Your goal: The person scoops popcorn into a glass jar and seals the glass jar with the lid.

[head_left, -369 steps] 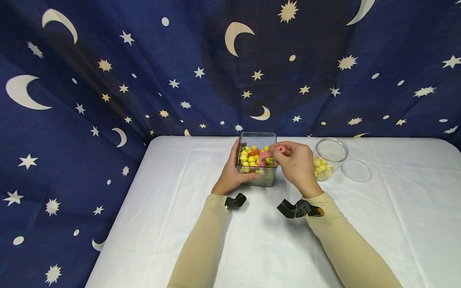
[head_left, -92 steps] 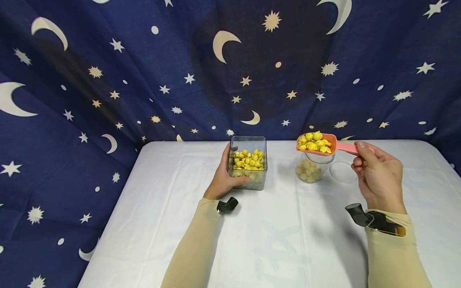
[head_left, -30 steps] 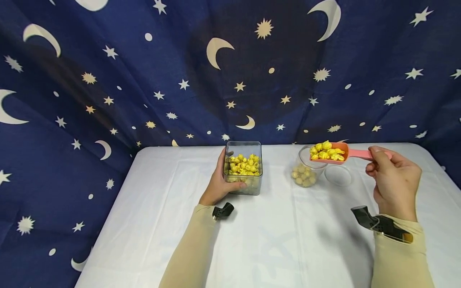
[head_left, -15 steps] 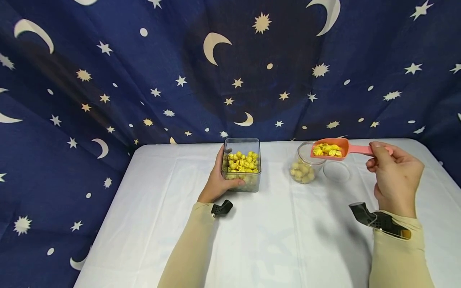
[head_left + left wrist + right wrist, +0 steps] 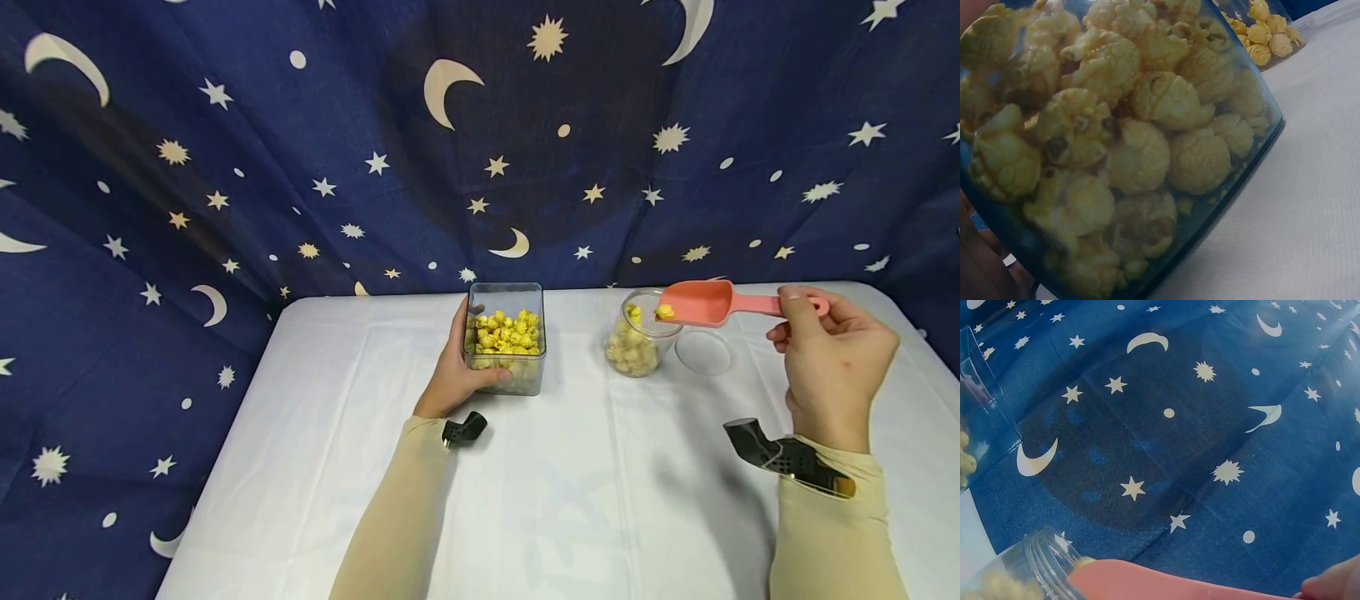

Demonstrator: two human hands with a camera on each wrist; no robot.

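Observation:
My left hand (image 5: pixel 455 379) grips the near left side of a clear square container (image 5: pixel 504 379), its thumb across the front wall. Yellow popcorn (image 5: pixel 507 332) fills much of it, seen close through the wall in the left wrist view. My right hand (image 5: pixel 836 367) pinches the handle of a pink scoop (image 5: pixel 701 302), tilted with its lip over the mouth of a round clear jar (image 5: pixel 643 342). One popcorn piece (image 5: pixel 664 312) sits at the scoop's lip, and more popcorn lies inside the jar. In the right wrist view the scoop (image 5: pixel 1141 581) overlaps the jar's rim.
A round clear lid (image 5: pixel 703 352) lies flat on the white tablecloth (image 5: pixel 555 467), just right of the jar. Behind the table hangs a dark blue curtain (image 5: pixel 337 125) with moons and stars. The square container stands left of the jar, with tablecloth between them.
Earlier the scoop dug in the square container, then came to the jar heaped with popcorn. Over the last second it has tipped, and its popcorn has dropped into the jar, save one piece.

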